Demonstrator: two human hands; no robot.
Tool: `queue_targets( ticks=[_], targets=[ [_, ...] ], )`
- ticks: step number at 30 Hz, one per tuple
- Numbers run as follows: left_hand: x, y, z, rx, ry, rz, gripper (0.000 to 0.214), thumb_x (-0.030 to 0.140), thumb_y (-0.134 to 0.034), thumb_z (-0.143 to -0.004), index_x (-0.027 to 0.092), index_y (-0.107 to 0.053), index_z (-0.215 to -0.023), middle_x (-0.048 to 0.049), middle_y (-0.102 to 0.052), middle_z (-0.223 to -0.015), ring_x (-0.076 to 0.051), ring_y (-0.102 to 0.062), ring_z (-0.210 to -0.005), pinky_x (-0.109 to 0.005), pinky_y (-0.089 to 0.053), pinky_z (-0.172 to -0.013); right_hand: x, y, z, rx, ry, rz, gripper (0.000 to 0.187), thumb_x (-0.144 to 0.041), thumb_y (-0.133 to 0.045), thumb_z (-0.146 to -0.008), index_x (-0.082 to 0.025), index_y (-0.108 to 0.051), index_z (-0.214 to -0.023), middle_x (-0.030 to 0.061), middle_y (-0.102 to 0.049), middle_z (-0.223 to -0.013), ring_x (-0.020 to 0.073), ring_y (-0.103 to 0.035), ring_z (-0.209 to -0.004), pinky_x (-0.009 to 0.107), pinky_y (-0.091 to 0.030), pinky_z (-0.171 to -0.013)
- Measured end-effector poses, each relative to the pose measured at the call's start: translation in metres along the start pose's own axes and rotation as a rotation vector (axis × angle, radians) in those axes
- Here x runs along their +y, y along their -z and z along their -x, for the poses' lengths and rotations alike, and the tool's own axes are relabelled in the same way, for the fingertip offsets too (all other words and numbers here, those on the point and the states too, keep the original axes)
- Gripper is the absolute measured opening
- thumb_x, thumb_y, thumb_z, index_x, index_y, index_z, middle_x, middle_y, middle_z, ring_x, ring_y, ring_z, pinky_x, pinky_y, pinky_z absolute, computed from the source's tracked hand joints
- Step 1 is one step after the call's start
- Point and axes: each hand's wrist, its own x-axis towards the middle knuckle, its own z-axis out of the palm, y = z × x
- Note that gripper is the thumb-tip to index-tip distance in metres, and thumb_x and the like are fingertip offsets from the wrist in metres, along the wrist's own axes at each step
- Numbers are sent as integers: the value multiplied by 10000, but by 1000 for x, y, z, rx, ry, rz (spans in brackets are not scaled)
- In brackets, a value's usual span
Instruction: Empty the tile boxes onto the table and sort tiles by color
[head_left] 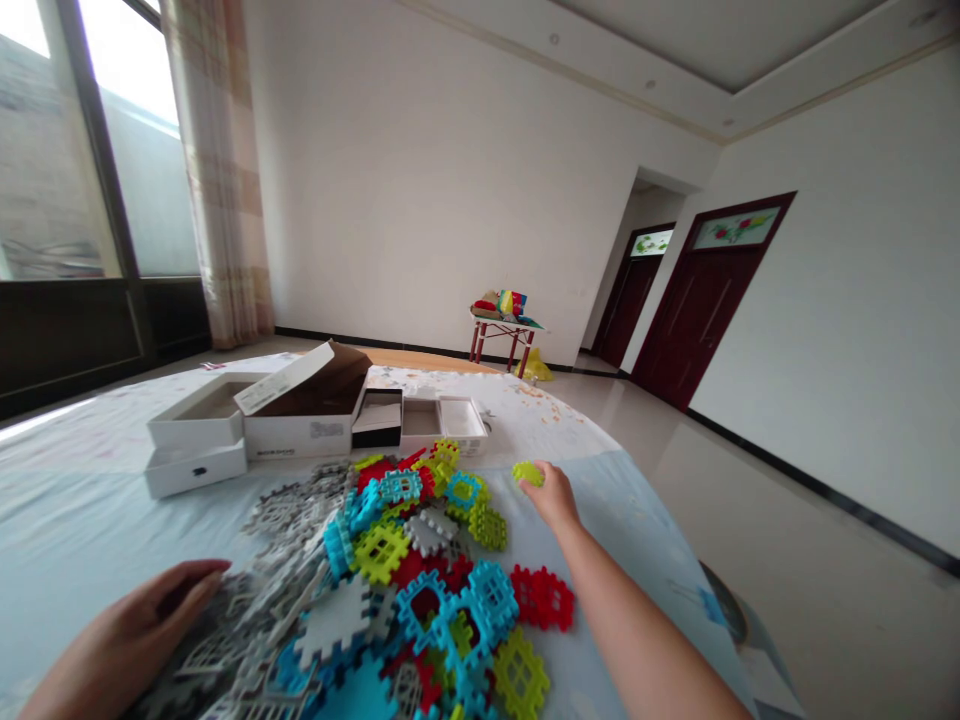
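Note:
A large pile of plastic interlocking building tiles [380,553] in grey, blue, red and yellow-green lies on the table in front of me. My right hand [553,495] reaches past the right side of the pile, its fingers pinching a yellow-green tile [528,473]. At the pile's left edge is my left hand [154,610], beside the grey tiles [247,610]. Its fingers are curled together, and I cannot make out whether anything is between them. A red tile [541,597] lies near my right forearm.
Behind the pile stand white boxes [196,470], an opened box with its lid raised [298,437] and small open box trays [463,420]. The round table's cloth [600,500] curves away at the right. Against the far wall is a small side table [504,325] bearing colourful items.

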Motion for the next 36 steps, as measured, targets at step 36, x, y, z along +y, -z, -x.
queue_targets(
  ticks=[36],
  targets=[
    [24, 14, 5, -206, 119, 55, 522, 608, -447, -681, 223, -633, -981, -9, -698, -909, -213, -629, -851, -245, -470, -746, -15, 26, 55, -377, 72, -393, 423, -273, -577, -728, -129, -560, -1125, 124, -628, -1102, 217, -595, -992, 334, -463, -852]
  ],
)
